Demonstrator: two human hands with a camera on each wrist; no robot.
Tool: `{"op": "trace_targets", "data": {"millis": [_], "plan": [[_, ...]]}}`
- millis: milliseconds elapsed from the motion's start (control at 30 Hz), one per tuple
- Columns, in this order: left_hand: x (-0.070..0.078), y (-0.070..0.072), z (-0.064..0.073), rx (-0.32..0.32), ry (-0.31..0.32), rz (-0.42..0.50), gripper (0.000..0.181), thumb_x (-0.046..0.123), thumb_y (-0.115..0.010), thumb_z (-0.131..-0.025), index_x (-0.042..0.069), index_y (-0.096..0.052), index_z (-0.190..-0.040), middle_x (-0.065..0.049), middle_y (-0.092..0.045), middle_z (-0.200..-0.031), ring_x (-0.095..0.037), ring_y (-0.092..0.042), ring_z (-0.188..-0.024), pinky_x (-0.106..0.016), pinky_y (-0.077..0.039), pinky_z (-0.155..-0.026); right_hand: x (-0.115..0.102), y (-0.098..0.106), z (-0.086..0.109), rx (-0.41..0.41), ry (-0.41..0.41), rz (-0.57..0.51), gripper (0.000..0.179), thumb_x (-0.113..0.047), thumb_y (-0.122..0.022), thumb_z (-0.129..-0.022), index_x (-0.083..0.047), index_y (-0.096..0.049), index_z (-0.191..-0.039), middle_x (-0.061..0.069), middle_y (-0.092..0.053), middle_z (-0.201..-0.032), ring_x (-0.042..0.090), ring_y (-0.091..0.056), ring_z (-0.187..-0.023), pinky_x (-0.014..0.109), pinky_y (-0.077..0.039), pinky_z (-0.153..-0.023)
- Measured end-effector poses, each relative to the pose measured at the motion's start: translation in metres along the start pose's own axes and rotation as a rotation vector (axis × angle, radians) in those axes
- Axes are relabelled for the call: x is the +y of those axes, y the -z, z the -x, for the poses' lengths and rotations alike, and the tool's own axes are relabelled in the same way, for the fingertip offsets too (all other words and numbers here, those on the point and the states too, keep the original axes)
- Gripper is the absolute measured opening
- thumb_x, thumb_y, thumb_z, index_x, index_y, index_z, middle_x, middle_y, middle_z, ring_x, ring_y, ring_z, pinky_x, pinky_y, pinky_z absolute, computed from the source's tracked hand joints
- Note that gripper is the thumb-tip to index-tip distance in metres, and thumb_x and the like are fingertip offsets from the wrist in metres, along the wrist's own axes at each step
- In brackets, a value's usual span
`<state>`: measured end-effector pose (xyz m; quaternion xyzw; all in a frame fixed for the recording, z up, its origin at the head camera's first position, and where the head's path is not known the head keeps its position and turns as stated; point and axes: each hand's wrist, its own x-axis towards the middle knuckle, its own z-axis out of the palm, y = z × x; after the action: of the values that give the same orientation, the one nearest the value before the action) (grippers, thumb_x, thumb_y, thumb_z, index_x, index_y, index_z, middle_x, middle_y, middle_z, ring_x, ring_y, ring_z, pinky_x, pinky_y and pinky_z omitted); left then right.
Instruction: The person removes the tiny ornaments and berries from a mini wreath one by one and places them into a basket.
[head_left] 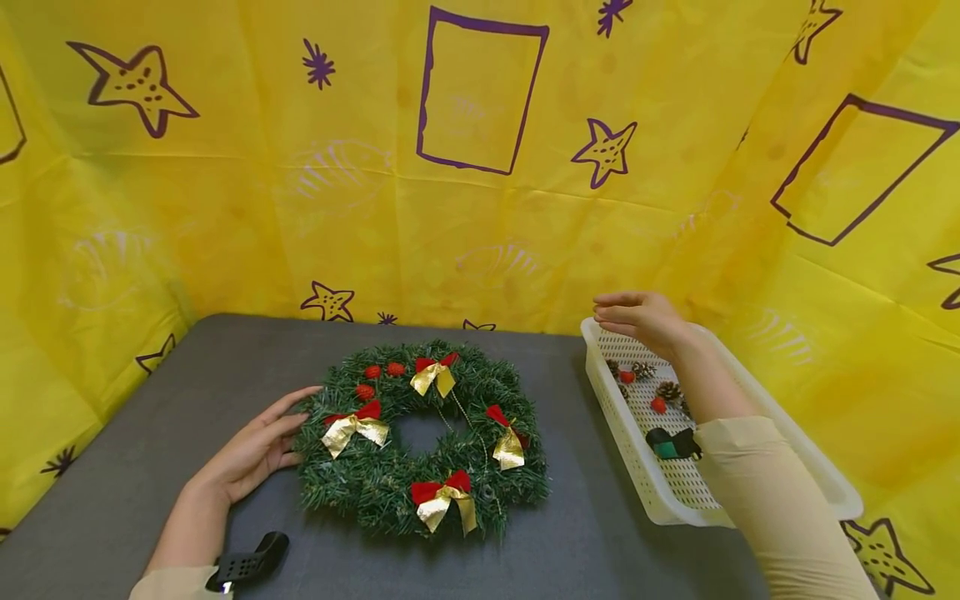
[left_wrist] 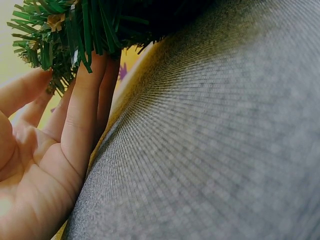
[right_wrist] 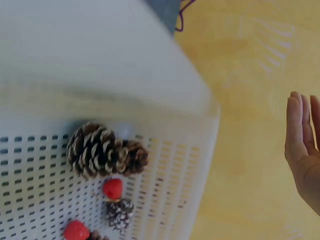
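Note:
A green wreath [head_left: 352, 492] lies on the dark table, trimmed with several red-and-gold bows [head_left: 356, 429] and 3 red berries [head_left: 364, 392]. My left hand [head_left: 258, 446] touches its left edge with fingers extended. Close up in the left wrist view, those fingers [left_wrist: 82, 110] reach beneath the green needles [left_wrist: 95, 30]. Over the far end of a white plastic basket [head_left: 637, 467], my right hand [head_left: 645, 321] hovers with straight fingers and nothing visible in it. Pine cones [right_wrist: 92, 150] and red berries [right_wrist: 112, 188] lie inside the basket.
Yellow cloth [head_left: 480, 217] printed with stars and frames hangs behind and beside the grey table [head_left: 255, 358]. The basket's raised walls [head_left: 626, 437] stand to the right of the wreath. A thin gold bead string [head_left: 459, 406] crosses the wreath's inner right side.

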<state>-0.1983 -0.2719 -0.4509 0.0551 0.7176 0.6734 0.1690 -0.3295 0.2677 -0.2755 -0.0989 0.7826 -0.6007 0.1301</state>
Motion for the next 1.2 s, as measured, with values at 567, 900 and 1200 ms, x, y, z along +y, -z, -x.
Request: {"op": "trace_targets", "data": {"millis": [567, 900, 1200], "plan": [[0.006, 0.001, 0.001, 0.0, -0.022, -0.019, 0.06, 0.04, -0.037, -0.108, 0.031, -0.009, -0.16, -0.017, 0.024, -0.164, -0.013, -0.046, -0.138, -0.041, -0.045, -0.098, -0.017, -0.052, -0.029, -0.06, 0.01, 0.089, 0.047, -0.008, -0.056, -0.1, 0.008, -0.045, -0.143, 0.022, -0.046, -0.147, 0.013, -0.065, -0.113, 0.031, -0.049, -0.104], [0.005, -0.002, 0.002, -0.007, -0.02, 0.025, 0.06, 0.038, -0.036, -0.108, 0.03, -0.007, -0.161, -0.017, 0.026, -0.164, -0.048, -0.001, -0.15, -0.038, -0.045, -0.098, -0.026, -0.092, -0.047, -0.142, 0.007, 0.081, 0.043, -0.005, -0.053, -0.101, 0.007, -0.047, -0.143, 0.023, -0.048, -0.148, 0.025, -0.06, -0.124, 0.032, -0.051, -0.102], [0.002, -0.002, 0.001, -0.014, -0.018, 0.033, 0.06, 0.037, -0.037, -0.109, 0.03, -0.007, -0.161, -0.016, 0.027, -0.163, -0.053, 0.006, -0.149, -0.063, -0.033, -0.11, -0.034, -0.131, -0.059, -0.242, 0.01, 0.104, 0.043, -0.005, -0.054, -0.101, 0.007, -0.049, -0.141, 0.022, -0.049, -0.148, 0.016, -0.065, -0.111, 0.044, -0.044, -0.11]]}}
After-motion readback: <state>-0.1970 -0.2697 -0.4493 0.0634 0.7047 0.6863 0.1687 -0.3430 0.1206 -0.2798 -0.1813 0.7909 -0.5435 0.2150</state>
